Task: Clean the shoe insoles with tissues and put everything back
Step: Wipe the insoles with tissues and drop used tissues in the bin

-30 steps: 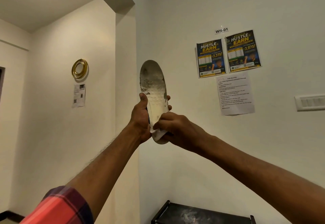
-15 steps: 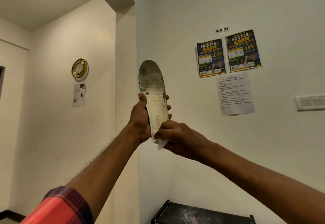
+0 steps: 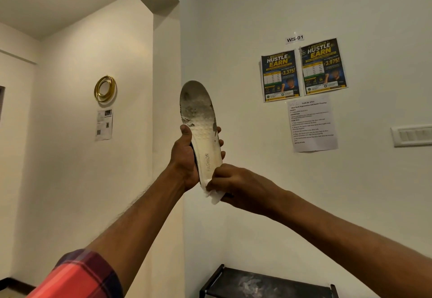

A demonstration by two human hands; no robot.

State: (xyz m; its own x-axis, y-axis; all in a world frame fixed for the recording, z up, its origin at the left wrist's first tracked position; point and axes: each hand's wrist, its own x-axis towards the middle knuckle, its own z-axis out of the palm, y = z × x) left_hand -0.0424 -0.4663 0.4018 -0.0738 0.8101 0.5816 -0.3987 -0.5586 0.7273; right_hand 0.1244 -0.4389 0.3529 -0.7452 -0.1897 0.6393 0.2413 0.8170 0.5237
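Insole [image 3: 201, 120]: it is up in the air in front of the wall. It stands tall with the toe end up and leans a little to the left. The toe end has dark grey dirt on it. The lower part is pale and has the word FASHION on it.
Wall [image 3: 245, 5]: big and white, behind everything.
Rack [image 3: 257, 283]: black, low down by the wall, under the hands (only its top shows).
Sleeve [image 3: 79, 276]: red and dark checks, on the left arm, at the bottom edge.
Posters [image 3: 279, 75]: two dark ones with yellow words, side by side on the wall, to the right of the insole.
Paper sheet [image 3: 312, 126]: white with small print, just under the posters.
Switch plate [image 3: 412, 135]: white, on the wall at the far right.
Gold ring [image 3: 105, 88]: round, on the wall to the left, with a small paper [image 3: 104, 123] just below it.
Left hand [image 3: 184, 162]: it grasps the middle of the insole. The thumb is on the left edge and the fingertips peek round the right edge.
Right hand [image 3: 236, 185]: it pinches the tissue and pushes it onto the heel end of the insole.
Tissue [image 3: 214, 196]: white and crumpled, between the right fingers and the heel end. A bit pokes out below the hand.
Tag [image 3: 295, 39]: tiny and white, says WS-01, above the posters.
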